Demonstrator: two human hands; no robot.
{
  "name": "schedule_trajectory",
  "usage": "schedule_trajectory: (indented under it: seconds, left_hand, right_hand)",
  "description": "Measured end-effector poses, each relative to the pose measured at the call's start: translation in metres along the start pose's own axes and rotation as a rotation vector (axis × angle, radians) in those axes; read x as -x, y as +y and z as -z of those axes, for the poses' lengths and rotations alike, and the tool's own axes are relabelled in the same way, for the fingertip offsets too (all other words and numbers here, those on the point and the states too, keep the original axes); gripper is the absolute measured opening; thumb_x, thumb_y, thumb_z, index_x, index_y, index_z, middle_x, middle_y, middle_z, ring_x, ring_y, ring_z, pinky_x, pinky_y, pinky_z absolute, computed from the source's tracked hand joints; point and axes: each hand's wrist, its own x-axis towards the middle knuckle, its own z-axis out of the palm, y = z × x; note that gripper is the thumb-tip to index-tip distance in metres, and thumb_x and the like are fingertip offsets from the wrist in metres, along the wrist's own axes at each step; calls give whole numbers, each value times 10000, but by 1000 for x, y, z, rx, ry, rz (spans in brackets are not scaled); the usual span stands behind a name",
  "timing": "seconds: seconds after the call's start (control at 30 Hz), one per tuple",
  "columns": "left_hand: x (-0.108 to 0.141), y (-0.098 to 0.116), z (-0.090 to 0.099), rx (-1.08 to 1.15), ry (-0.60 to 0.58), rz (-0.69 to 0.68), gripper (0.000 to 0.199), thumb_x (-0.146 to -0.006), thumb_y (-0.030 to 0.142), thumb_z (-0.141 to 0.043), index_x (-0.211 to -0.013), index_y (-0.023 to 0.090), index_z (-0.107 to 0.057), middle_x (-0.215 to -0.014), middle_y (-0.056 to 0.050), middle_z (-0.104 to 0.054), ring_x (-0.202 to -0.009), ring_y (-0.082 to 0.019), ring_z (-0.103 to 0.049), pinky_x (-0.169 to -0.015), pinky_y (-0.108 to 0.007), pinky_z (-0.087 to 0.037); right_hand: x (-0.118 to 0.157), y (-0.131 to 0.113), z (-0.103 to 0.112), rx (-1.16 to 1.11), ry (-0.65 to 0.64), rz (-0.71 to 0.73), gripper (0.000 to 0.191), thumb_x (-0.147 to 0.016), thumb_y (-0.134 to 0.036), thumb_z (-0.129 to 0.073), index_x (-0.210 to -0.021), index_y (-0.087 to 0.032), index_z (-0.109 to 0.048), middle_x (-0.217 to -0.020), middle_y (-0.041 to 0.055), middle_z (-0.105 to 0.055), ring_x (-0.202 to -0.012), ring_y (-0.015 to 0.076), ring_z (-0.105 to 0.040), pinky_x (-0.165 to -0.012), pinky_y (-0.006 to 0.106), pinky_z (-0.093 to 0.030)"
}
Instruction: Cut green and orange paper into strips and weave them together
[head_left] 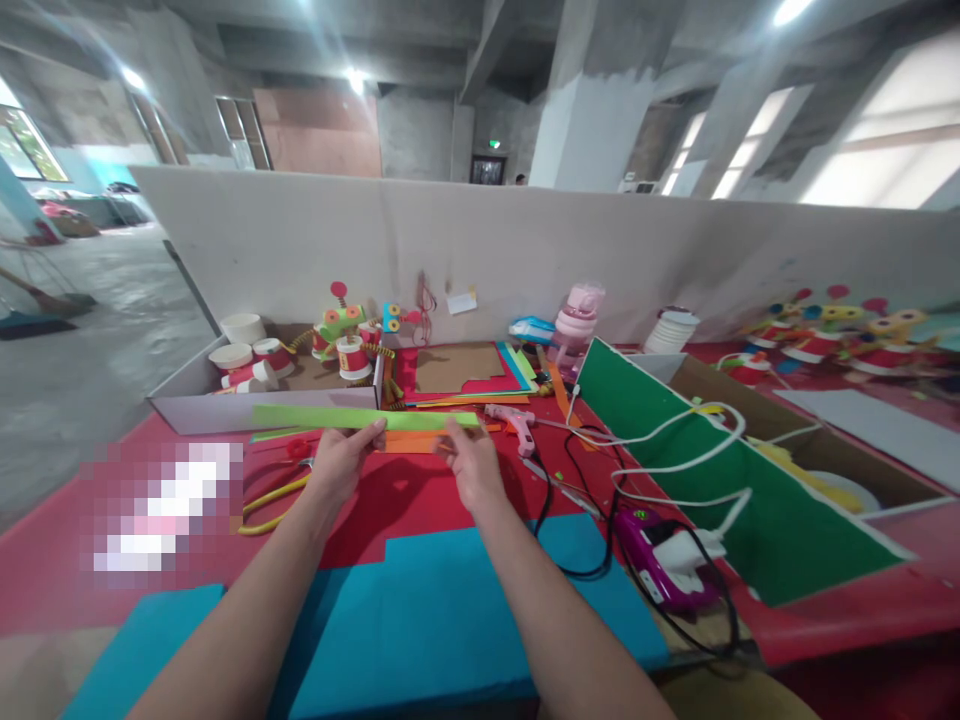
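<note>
A long lime-green paper strip [416,421] is stretched level between my two hands above the red table. My left hand [343,455] pinches it near its middle, thumb on top, and the strip runs on to the left past that hand. Near the strip's right end, my right hand [471,458] grips it between thumb and fingers. Just below lies an orange paper strip [412,441]. Yellow-handled scissors [274,505] rest left of my left forearm. To the right of my right hand, a pink glue gun [517,428] lies on the table.
A white box [262,412] with paper cups and a cup robot [352,355] stands back left. At right is a green-sided box [675,470] with white cords across it. A purple power strip [660,565], blue sheets [442,620] and a pink bottle [577,325] are also there.
</note>
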Motion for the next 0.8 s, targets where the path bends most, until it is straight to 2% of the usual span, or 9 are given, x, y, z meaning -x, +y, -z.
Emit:
schedule_trajectory:
  seconds: [0.07,0.1,0.17,0.23,0.3,0.43,0.63,0.8]
  left_hand:
    - [-3,3,6,1,5,-10,285,-561,328,-814,-564,109,-633,-522,-22,-574,-529,-111,-516,-544,-251,-409]
    - [-4,5,9,-5,5,-14,285,-555,325,-817,-567,108,-633,-522,-21,-572,-529,-111,-516,-542,-251,-410]
    - [-6,9,14,-22,1,-16,289,-557,328,-818,-559,110,-628,-524,-19,-569,-531,-110,-514,-541,-249,-415]
    - [-8,12,18,-29,6,-26,293,-569,337,-812,-544,116,-621,-522,-20,-569,-536,-111,-517,-546,-248,-422]
    - [-9,14,22,-32,17,-56,288,-581,342,-805,-544,125,-620,-515,-19,-569,-532,-114,-519,-544,-248,-427]
    - [-10,17,24,-64,34,-101,271,-582,341,-802,-580,135,-627,-516,-15,-575,-507,-115,-515,-517,-247,-422]
    - [-6,17,21,-79,34,-69,273,-580,335,-811,-598,129,-632,-541,-16,-593,-530,-117,-534,-533,-238,-431]
    - [-6,16,22,-122,21,-124,264,-615,343,-790,-574,143,-623,-529,-12,-589,-528,-115,-533,-541,-236,-428]
  right_hand:
    - [-4,-16,8,33,88,170,389,-688,-493,-725,-948,-234,-596,-868,2,-648,-753,129,-631,-687,257,-537]
    - [-5,-23,12,76,77,245,398,-712,-502,-701,-999,-245,-598,-956,20,-651,-831,135,-633,-730,250,-528]
    - [-6,-35,18,224,-122,277,404,-686,-460,-736,-1008,-235,-642,-1089,55,-639,-965,166,-619,-796,250,-506]
    - [-6,-39,20,372,-297,238,387,-619,-368,-800,-961,-229,-685,-1151,58,-630,-1004,181,-609,-820,254,-494]
    - [-5,-38,20,446,-362,185,351,-595,-307,-811,-919,-226,-704,-1066,45,-669,-934,175,-629,-796,265,-500]
    - [-5,-29,16,410,-347,164,256,-634,-309,-769,-864,-209,-717,-811,7,-699,-772,152,-643,-728,270,-509]
    - [-2,-27,10,347,-313,180,222,-610,-304,-779,-797,-201,-718,-749,-10,-677,-711,141,-625,-691,264,-509]
    - [-2,-25,11,398,-288,210,224,-632,-345,-767,-796,-204,-709,-721,-2,-666,-688,150,-607,-657,259,-494]
